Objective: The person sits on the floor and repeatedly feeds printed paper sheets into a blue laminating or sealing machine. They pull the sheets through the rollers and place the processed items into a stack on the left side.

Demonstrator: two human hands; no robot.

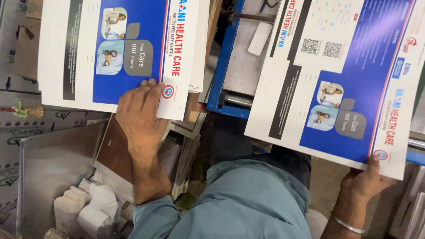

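Hands (141,116) (366,180) on printed sheets (110,48) (341,84) — both gripping.

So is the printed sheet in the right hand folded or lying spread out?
Spread. The printed sheet is flat, its whole blue-and-white face showing, with the right hand gripping its near edge.

Single view, head-mounted, looking steeply down past the wearer's chest and teal shirt (239,203). Close range: both forearms enter from the bottom edge, left hand (141,116) left of centre, right hand (365,181) at lower right. Frame is filled by a stack of printed sheets (119,48) at upper left and a single printed sheet (341,79) at right, both cropped by the top edge. A blue machine frame (223,66) runs up the middle between them. Floor clutter shows at lower left. No second view, so nothing overlaps.
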